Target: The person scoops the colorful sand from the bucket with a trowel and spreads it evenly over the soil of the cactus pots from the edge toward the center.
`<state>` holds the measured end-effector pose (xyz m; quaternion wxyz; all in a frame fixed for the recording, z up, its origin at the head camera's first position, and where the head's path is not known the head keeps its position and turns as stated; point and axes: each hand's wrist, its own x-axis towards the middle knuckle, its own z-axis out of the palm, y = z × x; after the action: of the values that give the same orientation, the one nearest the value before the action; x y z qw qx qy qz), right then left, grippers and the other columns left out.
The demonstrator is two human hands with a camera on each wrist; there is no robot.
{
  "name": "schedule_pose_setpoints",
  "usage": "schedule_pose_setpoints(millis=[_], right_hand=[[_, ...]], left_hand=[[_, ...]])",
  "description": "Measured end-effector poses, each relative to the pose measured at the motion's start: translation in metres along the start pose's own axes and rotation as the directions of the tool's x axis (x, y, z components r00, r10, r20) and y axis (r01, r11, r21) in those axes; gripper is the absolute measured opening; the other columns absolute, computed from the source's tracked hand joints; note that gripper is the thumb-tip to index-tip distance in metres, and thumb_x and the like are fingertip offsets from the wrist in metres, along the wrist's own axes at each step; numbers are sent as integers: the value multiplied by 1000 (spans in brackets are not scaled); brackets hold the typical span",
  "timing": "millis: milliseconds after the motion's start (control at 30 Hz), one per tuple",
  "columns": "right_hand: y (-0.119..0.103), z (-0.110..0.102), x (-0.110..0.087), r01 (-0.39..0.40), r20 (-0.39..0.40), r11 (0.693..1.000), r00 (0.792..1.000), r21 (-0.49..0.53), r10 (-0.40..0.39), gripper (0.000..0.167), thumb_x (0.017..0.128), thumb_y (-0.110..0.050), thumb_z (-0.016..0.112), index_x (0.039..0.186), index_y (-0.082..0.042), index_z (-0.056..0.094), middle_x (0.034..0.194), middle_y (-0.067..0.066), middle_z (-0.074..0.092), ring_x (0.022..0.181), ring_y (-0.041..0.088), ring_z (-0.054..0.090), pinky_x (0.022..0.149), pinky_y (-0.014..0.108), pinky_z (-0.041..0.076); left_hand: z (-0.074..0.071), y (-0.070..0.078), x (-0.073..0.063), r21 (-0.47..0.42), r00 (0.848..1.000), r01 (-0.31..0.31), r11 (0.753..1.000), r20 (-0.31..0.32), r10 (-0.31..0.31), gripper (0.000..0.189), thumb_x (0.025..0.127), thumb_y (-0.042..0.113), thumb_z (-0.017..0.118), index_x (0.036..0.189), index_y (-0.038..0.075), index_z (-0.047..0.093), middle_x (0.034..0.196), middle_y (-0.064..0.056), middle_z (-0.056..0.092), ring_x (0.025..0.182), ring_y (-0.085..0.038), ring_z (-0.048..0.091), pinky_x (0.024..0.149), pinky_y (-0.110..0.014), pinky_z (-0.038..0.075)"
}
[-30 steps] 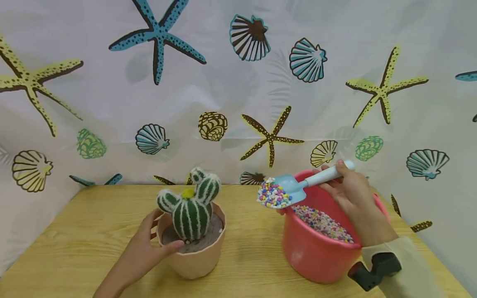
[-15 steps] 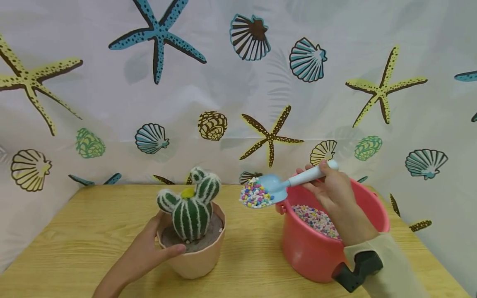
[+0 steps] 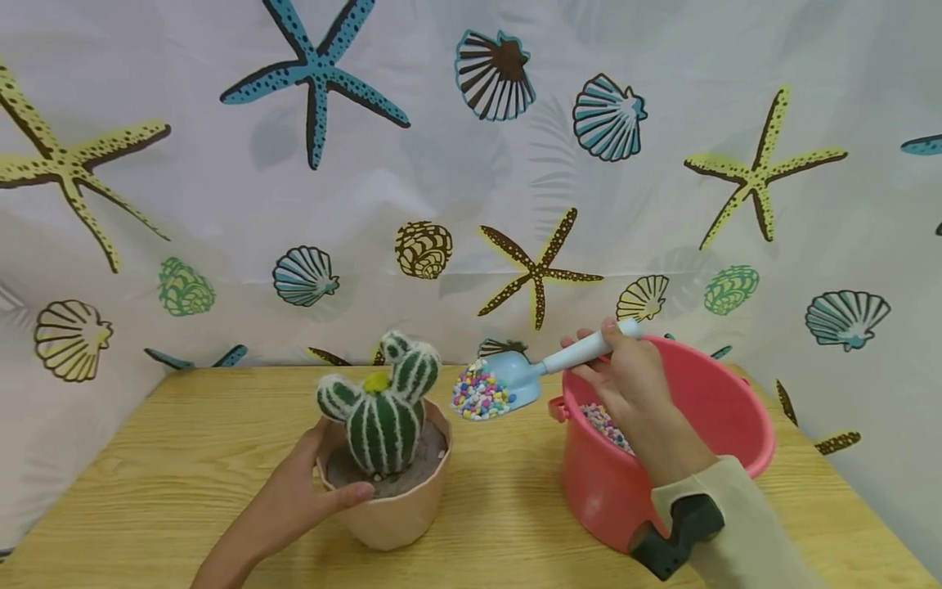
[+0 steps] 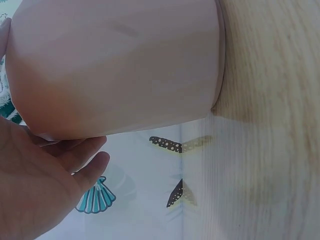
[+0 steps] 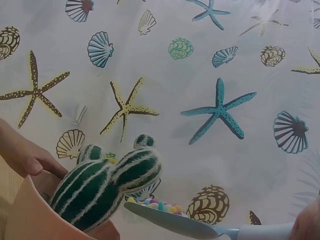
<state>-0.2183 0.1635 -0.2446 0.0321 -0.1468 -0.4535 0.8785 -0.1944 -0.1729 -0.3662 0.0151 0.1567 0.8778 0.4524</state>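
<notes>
My left hand point(image 3: 294, 491) grips the rim of a peach flowerpot point(image 3: 397, 519), thumb over the near edge and fingers around the left side. In it a green and white plush cactus point(image 3: 384, 433) with a yellow top stands in grey soil point(image 3: 423, 470). My right hand point(image 3: 636, 388) holds the white handle of a light blue toy trowel point(image 3: 518, 380). Colourful pebbles point(image 3: 482, 394) are heaped on its blade, which hangs just right of the pot. The right wrist view shows the blade point(image 5: 175, 223) beside the cactus point(image 5: 87, 195). The left wrist view shows the pot's side point(image 4: 140, 70) up close.
A red bucket point(image 3: 596, 491) with more pebbles point(image 3: 603, 425) inside stands at the right, under my right forearm. Everything stands on a wooden table point(image 3: 184, 442). Behind it hangs a pale cloth point(image 3: 412, 180) printed with starfish and shells.
My right hand has carried the loaded trowel left, away from over the bucket and towards the cactus. The left hand still holds the pot, its fingers now closer in against the rim.
</notes>
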Motion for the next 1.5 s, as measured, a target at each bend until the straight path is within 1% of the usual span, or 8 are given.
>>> schedule_pose_setpoints(millis=[467, 767, 900, 1000, 1100, 1200, 1367, 1500], right_hand=[[15, 13, -2, 45, 50, 996, 998, -82, -41, 39, 104, -20, 34, 140, -6, 26, 116, 12, 41, 123, 34, 47, 105, 44, 40], [24, 19, -1, 94, 101, 985, 992, -145, -80, 41, 105, -18, 32, 140, 1, 23, 118, 15, 41, 121, 34, 49, 104, 43, 41], [29, 21, -1, 109, 107, 973, 990, -205, -89, 37, 105, -18, 32, 136, 1, 27, 119, 14, 44, 116, 30, 53, 91, 30, 48], [32, 23, 0, 126, 111, 963, 989, -239, -102, 30, 105, -19, 33, 129, -1, 33, 117, 13, 46, 109, 25, 57, 84, 27, 49], [35, 26, 1, 147, 119, 962, 985, -229, -122, 22, 104, -17, 35, 119, -1, 37, 109, 12, 48, 98, 22, 61, 92, 35, 50], [38, 28, 1, 166, 132, 962, 981, -217, -139, 20, 104, -14, 37, 117, 2, 38, 102, 11, 48, 90, 19, 60, 98, 46, 47], [43, 30, 1, 213, 166, 940, 971, -267, -173, 20, 103, -14, 38, 116, 2, 38, 97, 9, 49, 90, 19, 60, 96, 46, 48], [45, 33, 1, 262, 196, 919, 958, -294, -211, 11, 103, -13, 41, 105, -3, 40, 94, 9, 49, 90, 19, 59, 91, 44, 51]], left_hand=[[3, 0, 0, 17, 1000, -20, 1000, -21, 20, 97, 84, 38, 72, 152, 4, 12, 144, -20, 41, 135, -41, 35, 104, -63, 31], [3, 1, 0, 14, 1000, -13, 1000, -21, 13, 98, 84, 39, 71, 153, 5, 11, 146, -21, 38, 137, -42, 32, 104, -64, 30], [3, 1, 0, 18, 999, -21, 1000, -27, 22, 98, 84, 38, 72, 153, 6, 11, 145, -20, 40, 136, -42, 34, 104, -64, 30], [3, 1, 0, 20, 999, -34, 999, -32, 34, 97, 84, 37, 72, 153, 6, 12, 144, -20, 41, 136, -41, 35, 104, -64, 30], [3, 1, 0, 22, 999, -35, 999, -30, 35, 96, 84, 38, 72, 153, 5, 12, 144, -20, 41, 135, -41, 35, 103, -64, 31], [3, 1, 0, 20, 999, -20, 1000, -27, 21, 96, 84, 38, 72, 152, 5, 13, 144, -20, 41, 135, -41, 35, 104, -63, 31], [1, 1, 0, 15, 1000, -3, 1000, -14, 3, 97, 84, 39, 71, 153, 6, 10, 146, -21, 38, 136, -43, 34, 103, -64, 31], [-1, 0, -1, 20, 1000, 11, 1000, -5, -11, 99, 85, 40, 70, 153, 6, 7, 150, -23, 31, 137, -44, 30, 103, -65, 30]])
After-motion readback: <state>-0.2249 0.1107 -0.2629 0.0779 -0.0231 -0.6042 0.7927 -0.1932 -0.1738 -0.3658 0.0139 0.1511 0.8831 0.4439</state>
